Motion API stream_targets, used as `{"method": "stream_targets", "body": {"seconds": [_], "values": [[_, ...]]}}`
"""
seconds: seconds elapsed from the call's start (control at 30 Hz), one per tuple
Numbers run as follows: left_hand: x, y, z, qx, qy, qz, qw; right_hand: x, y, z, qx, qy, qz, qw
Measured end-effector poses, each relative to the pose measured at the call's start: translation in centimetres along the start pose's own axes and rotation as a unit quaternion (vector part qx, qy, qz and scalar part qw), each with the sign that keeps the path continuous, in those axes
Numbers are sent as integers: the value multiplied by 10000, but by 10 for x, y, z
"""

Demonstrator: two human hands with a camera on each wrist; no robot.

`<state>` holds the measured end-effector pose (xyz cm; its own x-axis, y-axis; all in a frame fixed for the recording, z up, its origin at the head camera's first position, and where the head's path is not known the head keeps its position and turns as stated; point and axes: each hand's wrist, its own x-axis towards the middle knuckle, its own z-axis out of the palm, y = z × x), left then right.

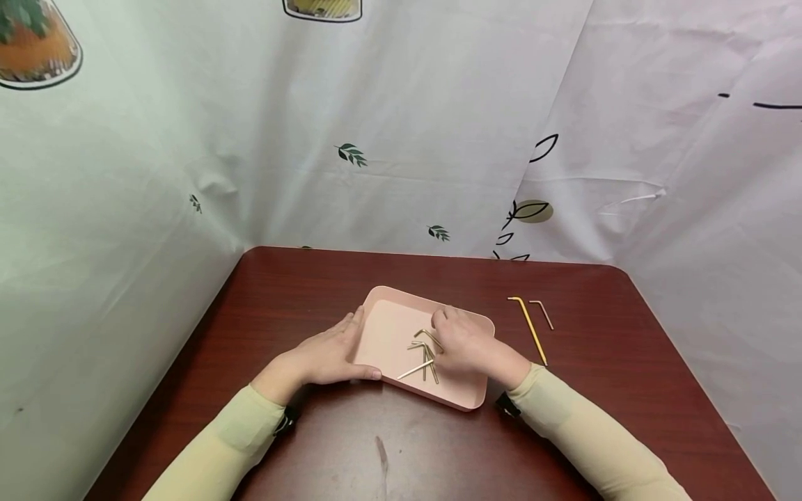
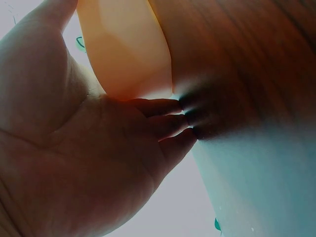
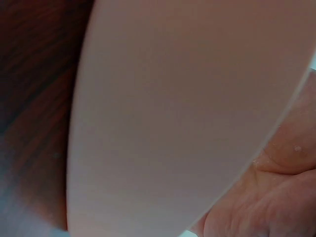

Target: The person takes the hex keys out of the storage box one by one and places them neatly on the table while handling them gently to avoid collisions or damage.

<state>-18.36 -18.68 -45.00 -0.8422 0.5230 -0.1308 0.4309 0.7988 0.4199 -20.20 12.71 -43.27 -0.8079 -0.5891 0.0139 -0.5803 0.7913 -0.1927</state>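
Note:
A pink tray (image 1: 387, 306) sits at an angle on the table, with several brass-coloured hex keys (image 1: 425, 362) loosely crossed inside it. My left hand (image 1: 328, 353) rests along the tray's left side, fingers extended and thumb at the front rim. In the left wrist view its palm and fingers (image 2: 170, 126) lie against the tray wall (image 2: 133, 44). Reaching into the tray, my right hand (image 1: 464, 344) has curled fingers beside the hex keys; its grip is hidden. In the right wrist view the tray's outer wall (image 3: 163, 118) covers most of that hand (image 3: 266, 202).
On the dark red-brown table (image 1: 313, 278), right of the tray, lie a long yellow hex key (image 1: 531, 330) and a smaller copper-coloured one (image 1: 545, 313). Hanging white patterned sheets (image 1: 401, 104) enclose the table's back and sides.

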Motion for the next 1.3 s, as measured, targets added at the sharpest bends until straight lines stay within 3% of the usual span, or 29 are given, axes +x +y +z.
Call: {"method": "stream_targets", "body": {"seconds": [1.3], "values": [[1,0,1,72,-11,31,10000,5,4,14,179,-321,-102,9993]]}}
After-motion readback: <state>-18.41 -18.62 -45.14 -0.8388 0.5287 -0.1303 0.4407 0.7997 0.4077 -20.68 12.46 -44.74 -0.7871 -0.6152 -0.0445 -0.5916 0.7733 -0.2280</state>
